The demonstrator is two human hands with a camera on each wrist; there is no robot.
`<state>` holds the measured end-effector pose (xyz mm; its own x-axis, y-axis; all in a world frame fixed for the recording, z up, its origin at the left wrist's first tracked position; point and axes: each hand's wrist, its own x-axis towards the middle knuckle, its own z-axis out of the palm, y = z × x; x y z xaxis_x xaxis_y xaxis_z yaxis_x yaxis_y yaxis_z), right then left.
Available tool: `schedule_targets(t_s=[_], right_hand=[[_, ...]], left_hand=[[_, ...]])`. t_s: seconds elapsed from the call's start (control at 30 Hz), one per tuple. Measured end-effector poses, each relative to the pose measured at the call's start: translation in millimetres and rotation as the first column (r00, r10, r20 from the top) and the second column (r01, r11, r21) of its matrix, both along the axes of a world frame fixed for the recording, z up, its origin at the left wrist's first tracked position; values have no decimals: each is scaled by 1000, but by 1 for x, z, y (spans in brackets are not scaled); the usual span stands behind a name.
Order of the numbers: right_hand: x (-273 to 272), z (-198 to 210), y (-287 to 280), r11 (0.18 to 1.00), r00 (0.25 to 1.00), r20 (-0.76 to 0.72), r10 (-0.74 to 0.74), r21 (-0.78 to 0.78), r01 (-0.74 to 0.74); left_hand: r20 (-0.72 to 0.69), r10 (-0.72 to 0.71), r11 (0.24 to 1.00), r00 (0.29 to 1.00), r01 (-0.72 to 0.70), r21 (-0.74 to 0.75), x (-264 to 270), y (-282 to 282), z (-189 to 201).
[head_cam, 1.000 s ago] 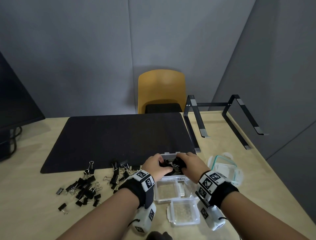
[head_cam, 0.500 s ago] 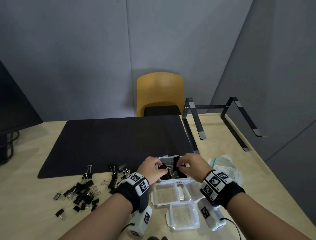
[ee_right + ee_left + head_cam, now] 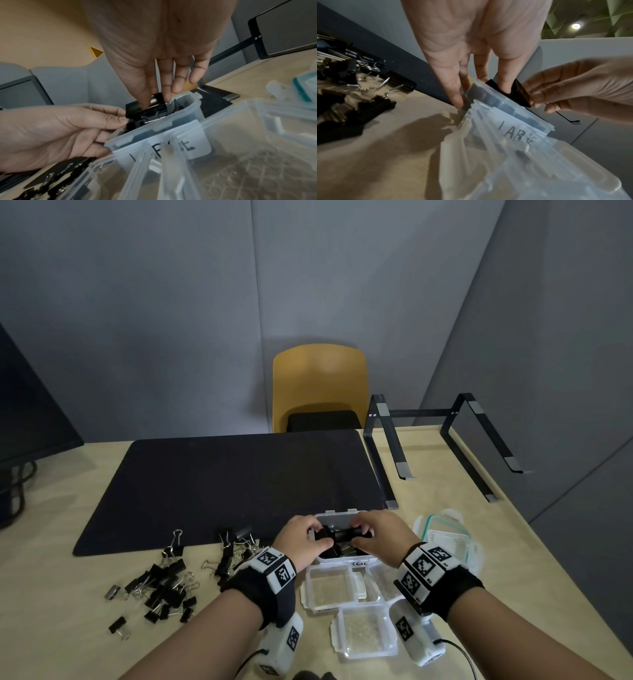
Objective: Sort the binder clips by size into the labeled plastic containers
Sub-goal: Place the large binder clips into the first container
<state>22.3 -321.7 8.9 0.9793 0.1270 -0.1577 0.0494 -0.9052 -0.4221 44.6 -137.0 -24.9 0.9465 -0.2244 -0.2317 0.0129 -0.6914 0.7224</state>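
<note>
The clear container labelled LARGE (image 3: pixel 337 512) stands at the mat's near edge with black clips inside. My left hand (image 3: pixel 320 539) and right hand (image 3: pixel 358 537) meet just above it and both pinch a large black binder clip (image 3: pixel 342 533). In the left wrist view my left hand (image 3: pixel 488 93) presses its fingers on the clip (image 3: pixel 521 94) at the container (image 3: pixel 513 112) rim. In the right wrist view my right hand (image 3: pixel 154 100) pinches the clip (image 3: pixel 142 110) from above while the left hand's fingertips (image 3: pixel 120 117) hold its side. A loose pile of binder clips (image 3: pixel 161 583) lies to the left.
Two empty clear containers (image 3: pixel 330 589) (image 3: pixel 366 631) sit nearer me, a third partly under my right wrist. A teal-rimmed container (image 3: pixel 445 537) is at the right. The black mat (image 3: pixel 222 481), laptop stand (image 3: pixel 442 440), yellow chair (image 3: pixel 318 385) and monitor (image 3: pixel 27 405) lie beyond.
Both hands have stayed over the LARGE container. The clip stood upright in the right hand half a second ago; now it lies across between both hands.
</note>
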Motion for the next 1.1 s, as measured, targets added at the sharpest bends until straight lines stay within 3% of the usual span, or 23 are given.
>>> schedule_targets(t_s=[0.17,0.33,0.57,0.8,0.97,1.1], right_hand=[[-4,3,1,999,999,-9,38,-28,-38],[-7,0,6,986,986,14,168,-24,-167],[2,5,11,939,962,-92,257,-212,-271],[2,5,11,949,967,-121,226,-195,-247],[-8,2,11,959,977,-37,209,-189,-212],[-13,6,19,937,980,-5,198,-294,-191]], left_hand=[[-11,-14,1000,1000,14,-16,1,2,3],[-23,-3,1000,1000,3,-14,2,2,4],[-2,48,999,999,-48,9,4,-3,6],[22,45,999,999,-45,7,7,-2,5],[-108,29,994,994,-40,-101,5,-3,8],[-47,-5,1000,999,6,20,3,-5,8]])
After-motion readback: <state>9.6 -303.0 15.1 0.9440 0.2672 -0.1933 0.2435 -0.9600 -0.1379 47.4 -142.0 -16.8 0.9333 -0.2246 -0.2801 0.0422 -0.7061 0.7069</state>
